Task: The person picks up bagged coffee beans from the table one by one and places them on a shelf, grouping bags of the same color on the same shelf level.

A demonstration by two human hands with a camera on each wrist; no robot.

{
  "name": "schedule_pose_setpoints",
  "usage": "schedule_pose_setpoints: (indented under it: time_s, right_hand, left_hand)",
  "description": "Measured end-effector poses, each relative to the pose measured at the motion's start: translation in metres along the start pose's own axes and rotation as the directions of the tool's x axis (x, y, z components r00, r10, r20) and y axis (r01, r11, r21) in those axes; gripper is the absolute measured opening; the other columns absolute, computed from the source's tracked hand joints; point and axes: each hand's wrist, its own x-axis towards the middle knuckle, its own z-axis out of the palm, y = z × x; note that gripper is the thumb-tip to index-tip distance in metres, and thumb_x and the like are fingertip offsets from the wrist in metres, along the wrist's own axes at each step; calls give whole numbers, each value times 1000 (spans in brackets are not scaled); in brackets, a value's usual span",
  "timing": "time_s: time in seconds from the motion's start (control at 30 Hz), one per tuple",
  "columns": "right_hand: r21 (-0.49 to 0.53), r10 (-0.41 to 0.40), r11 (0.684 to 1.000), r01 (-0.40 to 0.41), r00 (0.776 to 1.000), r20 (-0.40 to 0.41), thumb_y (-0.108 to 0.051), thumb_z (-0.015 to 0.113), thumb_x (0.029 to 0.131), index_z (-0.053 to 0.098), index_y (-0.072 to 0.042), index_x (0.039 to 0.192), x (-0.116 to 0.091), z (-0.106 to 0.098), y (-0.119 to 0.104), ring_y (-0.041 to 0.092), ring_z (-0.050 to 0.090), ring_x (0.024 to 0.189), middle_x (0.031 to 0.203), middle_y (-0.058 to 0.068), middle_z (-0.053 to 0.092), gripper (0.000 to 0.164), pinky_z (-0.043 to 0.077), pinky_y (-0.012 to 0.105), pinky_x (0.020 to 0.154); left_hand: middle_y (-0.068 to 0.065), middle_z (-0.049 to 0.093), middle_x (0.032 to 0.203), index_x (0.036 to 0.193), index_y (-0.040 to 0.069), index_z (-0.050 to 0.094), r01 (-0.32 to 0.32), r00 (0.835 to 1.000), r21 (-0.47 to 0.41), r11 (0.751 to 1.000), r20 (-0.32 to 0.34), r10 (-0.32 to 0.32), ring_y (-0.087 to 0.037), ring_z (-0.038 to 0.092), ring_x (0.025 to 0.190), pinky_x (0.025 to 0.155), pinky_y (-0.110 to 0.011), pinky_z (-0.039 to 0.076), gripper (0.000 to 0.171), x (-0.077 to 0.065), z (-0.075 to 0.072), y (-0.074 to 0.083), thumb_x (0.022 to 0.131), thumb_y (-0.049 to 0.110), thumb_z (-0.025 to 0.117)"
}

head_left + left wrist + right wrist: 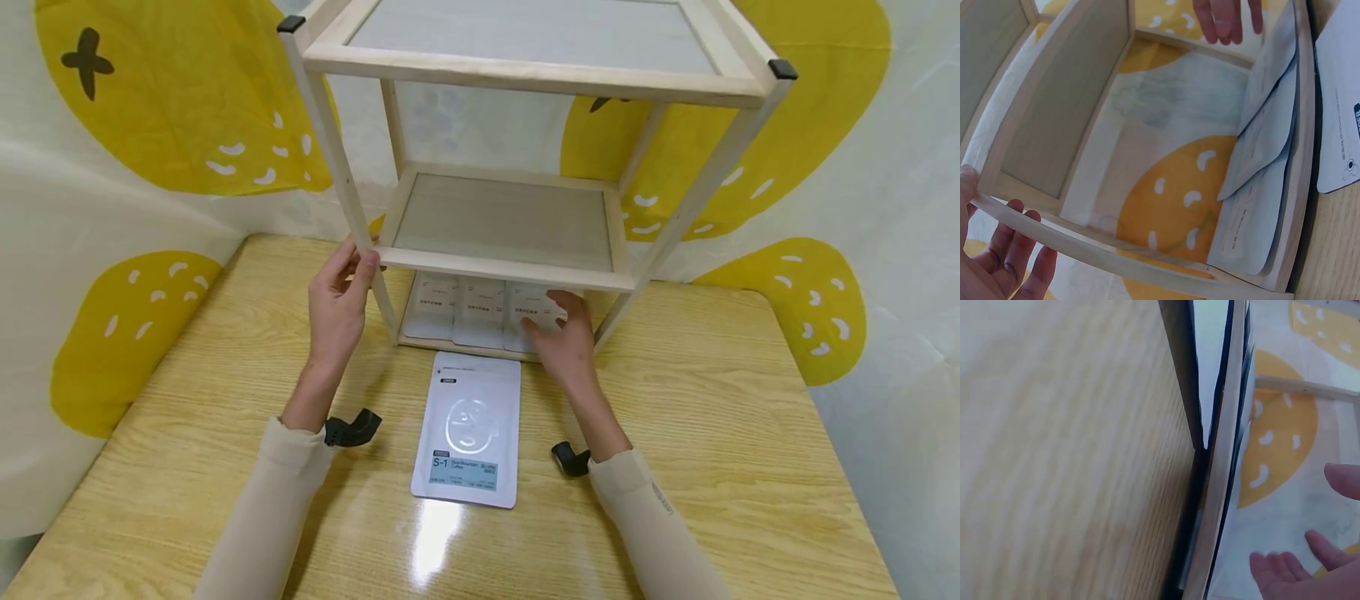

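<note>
A pale wooden shelf rack [517, 265] stands on the table. At its front left post, level with the middle board, my left hand [337, 304] holds the frame, thumb in front and fingers behind. Three flat whitish packets [480, 310] lie side by side, overlapping, on the bottom shelf. My right hand [564, 337] reaches in over the rightmost packet with fingers spread and nothing visible in its grasp. In the right wrist view its fingers [1322, 550] are apart from the packets. A white Blue Mountain coffee pouch [468, 429] lies face up in front of the rack.
The wood-grain table [720, 433] extends to both sides. A pale sheet with yellow fruit shapes [150, 333] hangs behind and beside it. The rack's top board [525, 37] and middle board [502, 221] stand above the packets. Black straps [352, 427] sit at both wrists.
</note>
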Motion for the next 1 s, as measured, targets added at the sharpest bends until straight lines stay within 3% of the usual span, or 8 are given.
schedule_pose_setpoints:
  time_s: [0.17,0.37,0.7,0.9,1.0]
  right_hand:
    - [44,-22,999,21,999,32,-15,75,96,55,4,140,-13,-4,-4,40,54,132,142,22,50,52,52,51,107]
    - [53,-7,999,3,997,75,-14,75,96,57,4,137,-31,-8,-8,35,62,120,138,21,57,48,54,49,100]
    - [56,34,998,-40,993,111,-17,75,98,55,3,138,-48,-12,-8,34,64,118,137,22,58,49,55,48,100]
    - [23,107,993,-112,984,143,-20,75,97,56,-2,138,-56,-9,-7,30,66,115,134,17,61,49,57,30,88]
    - [1,150,988,-153,973,174,-22,77,96,56,-4,139,-63,-7,-7,29,66,116,131,16,64,51,56,27,84]
  left_hand:
    - [-8,68,96,136,15,70,6,1000,-5,1000,1,-6,-15,60,90,78,-25,50,31,0,-1,0,107,23,60]
    - [-4,67,95,133,16,71,8,1000,2,1000,4,-8,-14,60,89,77,-24,50,30,0,-1,0,107,24,61]
    - [-20,65,100,133,16,71,-1,1000,14,1000,7,1,-15,60,91,74,-23,49,29,-1,-1,-1,107,23,61]
    - [-21,65,100,133,16,71,1,1000,15,1000,10,-1,-17,60,91,77,-25,50,29,-1,-1,0,107,23,60]
    - [-20,65,99,134,15,70,0,1000,8,1000,7,0,-16,60,90,77,-24,50,30,-1,0,1,107,22,60]
